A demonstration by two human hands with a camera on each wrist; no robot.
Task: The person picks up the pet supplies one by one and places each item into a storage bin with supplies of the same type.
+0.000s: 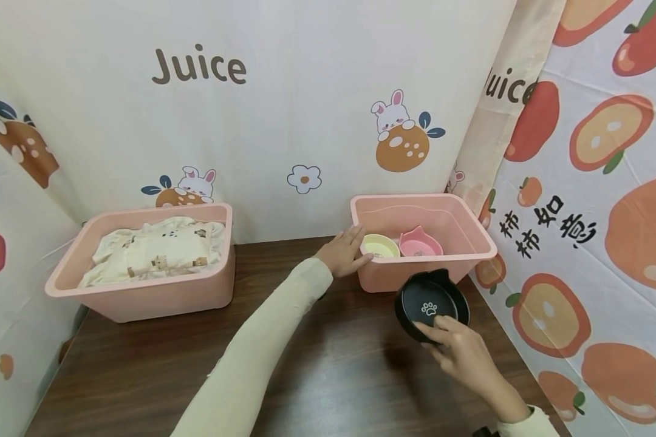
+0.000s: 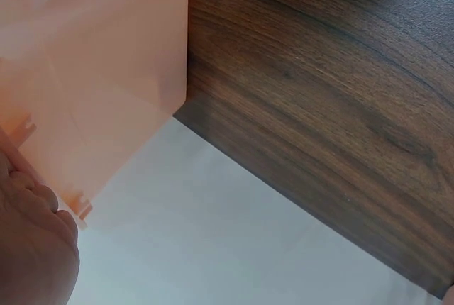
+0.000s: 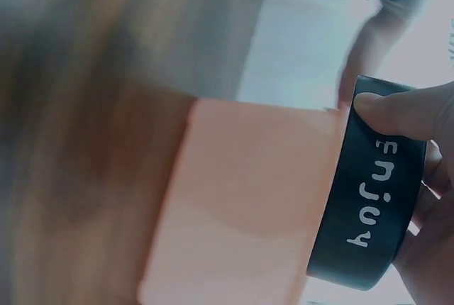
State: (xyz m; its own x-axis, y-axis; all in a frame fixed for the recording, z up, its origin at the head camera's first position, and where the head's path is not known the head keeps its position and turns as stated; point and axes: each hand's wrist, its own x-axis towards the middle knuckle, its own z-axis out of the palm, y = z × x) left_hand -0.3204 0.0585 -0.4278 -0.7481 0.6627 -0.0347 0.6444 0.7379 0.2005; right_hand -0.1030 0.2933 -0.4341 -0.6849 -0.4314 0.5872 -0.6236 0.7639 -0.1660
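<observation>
My right hand [image 1: 461, 358] holds a black pet bowl [image 1: 429, 303] by its near rim, in front of the right pink bin [image 1: 410, 274]. The bowl has a pointed ear and a white paw print inside. In the right wrist view, the outer side of the bowl [image 3: 370, 198] reads "Enjoy", with my thumb pressed on it. My left hand [image 1: 341, 252] rests at the left rim of that bin, fingers fairly straight. Inside the bin sit a yellow bowl [image 1: 381, 244] and a pink cat-eared bowl [image 1: 420, 244].
On the left of the brown wooden table [image 1: 328, 364] stands another pink bin [image 1: 169, 301] with cream printed cloth [image 1: 166, 252] in it. A printed curtain [image 1: 300, 109] hangs behind. Fruit-patterned fabric [image 1: 590, 243] borders the right side.
</observation>
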